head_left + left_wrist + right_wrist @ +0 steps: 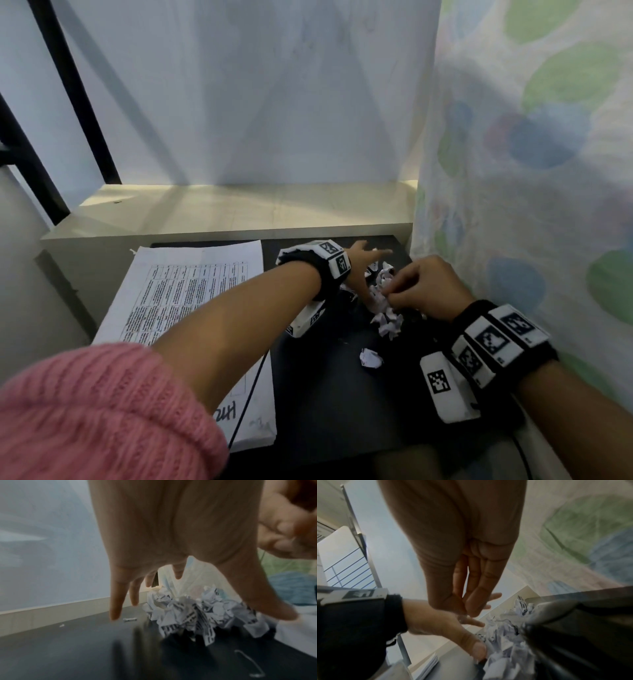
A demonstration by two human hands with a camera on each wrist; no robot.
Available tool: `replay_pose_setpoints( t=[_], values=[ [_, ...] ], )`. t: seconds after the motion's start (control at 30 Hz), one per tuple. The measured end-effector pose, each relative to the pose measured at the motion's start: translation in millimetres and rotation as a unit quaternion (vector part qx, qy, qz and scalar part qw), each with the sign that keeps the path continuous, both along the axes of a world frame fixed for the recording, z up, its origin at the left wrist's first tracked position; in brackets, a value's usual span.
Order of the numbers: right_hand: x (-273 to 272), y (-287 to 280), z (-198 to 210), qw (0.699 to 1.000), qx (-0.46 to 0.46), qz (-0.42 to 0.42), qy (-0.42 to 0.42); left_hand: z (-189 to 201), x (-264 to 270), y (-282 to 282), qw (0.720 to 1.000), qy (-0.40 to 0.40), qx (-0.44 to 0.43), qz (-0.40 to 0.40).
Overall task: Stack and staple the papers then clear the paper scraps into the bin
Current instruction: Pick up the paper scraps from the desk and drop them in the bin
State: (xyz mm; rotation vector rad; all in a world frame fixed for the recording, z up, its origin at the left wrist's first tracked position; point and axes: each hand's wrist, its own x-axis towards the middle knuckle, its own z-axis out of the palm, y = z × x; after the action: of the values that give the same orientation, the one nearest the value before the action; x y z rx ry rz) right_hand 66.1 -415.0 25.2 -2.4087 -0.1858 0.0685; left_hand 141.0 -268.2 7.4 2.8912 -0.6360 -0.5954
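The paper scraps (pixel 385 301) lie in a crumpled heap on the dark table (pixel 342 394), toward its far right corner, at about 1 o'clock from the table's middle. The heap has no clear long axis and points no particular way; its single pieces cannot be counted because they overlap. One more crumpled scrap (pixel 371 357) lies apart, at 6 o'clock of the heap.

The stack of papers (pixel 191 308) lies flat on the table's left side, at 9 o'clock of the heap, its long axis running from near to far and leaning a little to the right, with printed tables on the top sheet. It is one stack; the number of sheets cannot be told.

The left hand (pixel 363 263) reaches over the heap from 9 o'clock, its fingers (pixel 115 601) straight and spread, the thumb stretched wide, arched above the scraps; in the right wrist view its thumb lies against the edge of the heap. The right hand (pixel 428 287) comes from 3 o'clock with the fingers curled and its fingertips pinching crumpled paper at the top of the heap.

A bent wire clip (pixel 248 662) lies on the table at 6 o'clock of the heap in the left wrist view. A patterned curtain (pixel 531 171) hangs along the right.
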Motion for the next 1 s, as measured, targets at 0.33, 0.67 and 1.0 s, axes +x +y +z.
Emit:
replay_pose_setpoints(
  t=[0.33, 0.67, 1.0],
  values=[
    [0, -8, 0, 0.998, 0.024, -0.048, -0.02, -12, -26, -14, 0.999, 0.003, 0.044, -0.002],
    [-16, -8, 10, 0.998, 0.002, -0.059, 0.013, -5, -42, 14, 0.996, 0.01, -0.041, 0.084],
    [-11, 33, 1, 0.996, -0.081, -0.013, 0.017, 10, -50, 71, 0.98, -0.011, -0.16, 0.12]
  ],
)
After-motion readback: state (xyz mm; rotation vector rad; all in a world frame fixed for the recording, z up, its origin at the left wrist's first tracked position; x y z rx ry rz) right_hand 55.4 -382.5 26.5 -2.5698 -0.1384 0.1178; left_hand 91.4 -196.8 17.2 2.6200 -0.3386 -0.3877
